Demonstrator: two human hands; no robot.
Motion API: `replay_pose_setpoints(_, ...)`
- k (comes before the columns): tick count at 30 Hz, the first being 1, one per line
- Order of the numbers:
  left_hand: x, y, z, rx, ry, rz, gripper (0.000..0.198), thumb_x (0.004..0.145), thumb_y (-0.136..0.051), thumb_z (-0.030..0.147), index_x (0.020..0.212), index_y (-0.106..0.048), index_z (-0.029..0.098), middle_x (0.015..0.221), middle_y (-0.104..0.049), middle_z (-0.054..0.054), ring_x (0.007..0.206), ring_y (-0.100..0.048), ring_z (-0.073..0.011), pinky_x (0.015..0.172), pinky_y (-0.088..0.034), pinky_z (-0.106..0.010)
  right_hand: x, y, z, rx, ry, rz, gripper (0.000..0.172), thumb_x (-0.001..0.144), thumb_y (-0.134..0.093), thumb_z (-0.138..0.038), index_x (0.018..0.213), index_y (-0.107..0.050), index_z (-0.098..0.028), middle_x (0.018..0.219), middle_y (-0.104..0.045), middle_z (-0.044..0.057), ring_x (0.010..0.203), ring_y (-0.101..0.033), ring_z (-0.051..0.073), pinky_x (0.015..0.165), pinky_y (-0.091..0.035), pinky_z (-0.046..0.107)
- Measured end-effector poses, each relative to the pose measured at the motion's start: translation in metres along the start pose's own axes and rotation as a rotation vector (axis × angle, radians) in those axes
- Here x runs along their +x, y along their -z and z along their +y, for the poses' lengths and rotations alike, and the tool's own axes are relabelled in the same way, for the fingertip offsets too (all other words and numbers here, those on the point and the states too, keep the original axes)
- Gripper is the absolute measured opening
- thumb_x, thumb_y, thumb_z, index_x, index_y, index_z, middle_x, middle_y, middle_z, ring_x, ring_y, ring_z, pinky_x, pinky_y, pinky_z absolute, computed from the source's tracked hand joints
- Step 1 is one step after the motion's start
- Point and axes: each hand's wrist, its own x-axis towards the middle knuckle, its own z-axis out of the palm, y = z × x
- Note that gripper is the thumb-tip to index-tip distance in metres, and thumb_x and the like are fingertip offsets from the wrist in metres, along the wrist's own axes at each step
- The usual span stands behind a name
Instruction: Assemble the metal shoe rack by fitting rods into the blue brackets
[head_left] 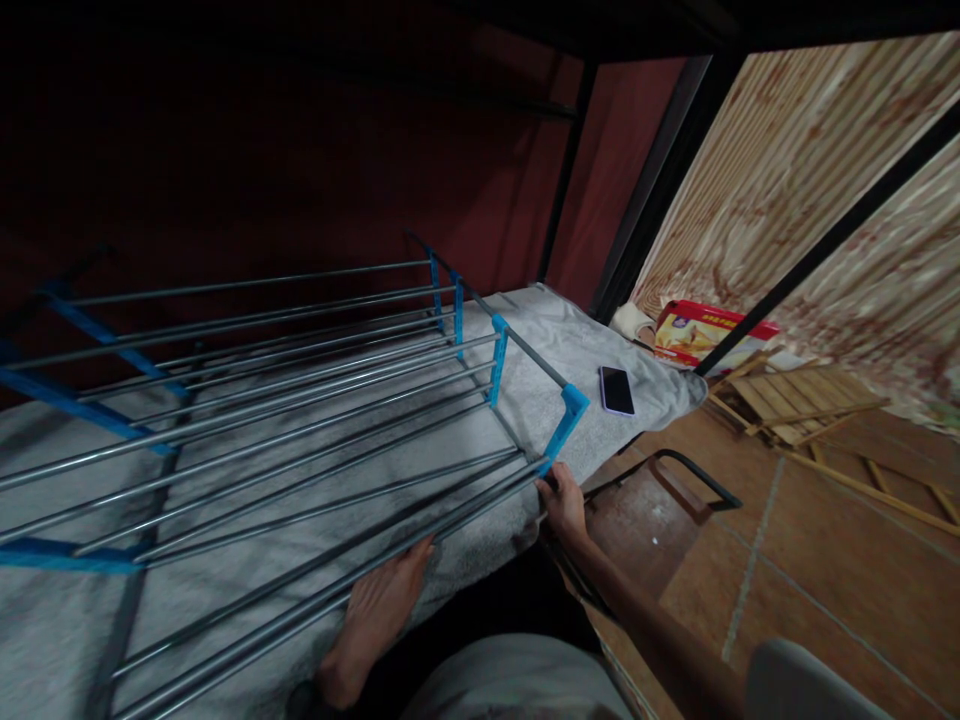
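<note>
A rack of grey metal tubes with blue plastic joints [574,405] lies across the grey blanket [457,560] in front of me. My right hand [564,500] is closed around the near right corner, where the lowest tubes meet a blue joint. Its thumb and fingers pinch the tube ends there. A bare foot [386,592] of mine, as far as I can tell, rests beside the nearest tubes, its front end touching or just under them. My left hand does not show.
A phone [616,390] lies on the blanket to the right. Beyond the edge are a black-framed chair [645,520], a red and yellow box [697,335] and folded wooden furniture [810,400] on the tiled floor. Black frame posts [566,180] rise at the back.
</note>
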Motion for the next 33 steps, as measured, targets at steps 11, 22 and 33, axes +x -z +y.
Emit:
replay_pose_setpoints(11, 0.000, 0.003, -0.003, -0.064, -0.003, -0.011, 0.043, 0.102, -0.028, 0.028, 0.138, -0.052, 0.028, 0.122, -0.070, -0.005, 0.109, -0.067, -0.0244, 0.095, -0.052, -0.038, 0.002, -0.002, 0.004, -0.035, -0.018, 0.014, 0.016, 0.085, -0.050, -0.030, 0.095, -0.060, -0.022, 0.091, -0.060, 0.004, 0.083, -0.057, 0.022, 0.077, -0.044, 0.034)
replay_pose_setpoints(22, 0.001, 0.005, -0.006, -0.167, -0.006, -0.022, 0.045, 0.101, -0.027, 0.034, 0.133, -0.057, 0.025, 0.129, -0.066, -0.004, 0.120, -0.061, -0.0225, 0.106, -0.046, -0.038, 0.001, -0.003, 0.006, -0.048, -0.030, 0.022, 0.016, 0.084, -0.050, -0.031, 0.094, -0.060, -0.023, 0.089, -0.061, 0.003, 0.083, -0.058, 0.021, 0.075, -0.044, 0.032)
replay_pose_setpoints(33, 0.005, 0.003, -0.013, -0.172, -0.006, -0.035, 0.045, 0.100, -0.028, 0.036, 0.133, -0.057, 0.027, 0.133, -0.063, -0.003, 0.123, -0.059, -0.0232, 0.105, -0.046, -0.037, 0.002, -0.003, 0.007, -0.055, -0.015, 0.014, 0.013, 0.084, -0.049, -0.031, 0.091, -0.056, -0.022, 0.086, -0.058, 0.002, 0.079, -0.055, 0.020, 0.073, -0.043, 0.031)
